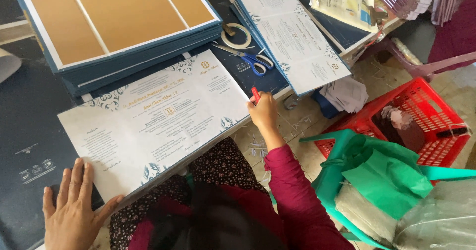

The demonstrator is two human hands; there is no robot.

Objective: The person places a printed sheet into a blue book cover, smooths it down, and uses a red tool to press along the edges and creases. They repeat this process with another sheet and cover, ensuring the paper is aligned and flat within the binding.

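Printed sheet (153, 121): paper, smooth, faint sheen, pale with blue leaf print. Worktop (29, 111): dark blue, matt. Stacked covers (119, 27): matt brown board panels on blue-edged card. Scissors (248, 57): bright metal blades, glossy blue plastic handles. Tape roll (236, 35): glossy. Crate (436, 116): red plastic lattice. Red tool (255, 94) in right hand (263, 113): smooth plastic. Sleeve (297, 195): maroon cloth.

Bright, even daylight, soft shadows, sharp focus, slight edge distortion
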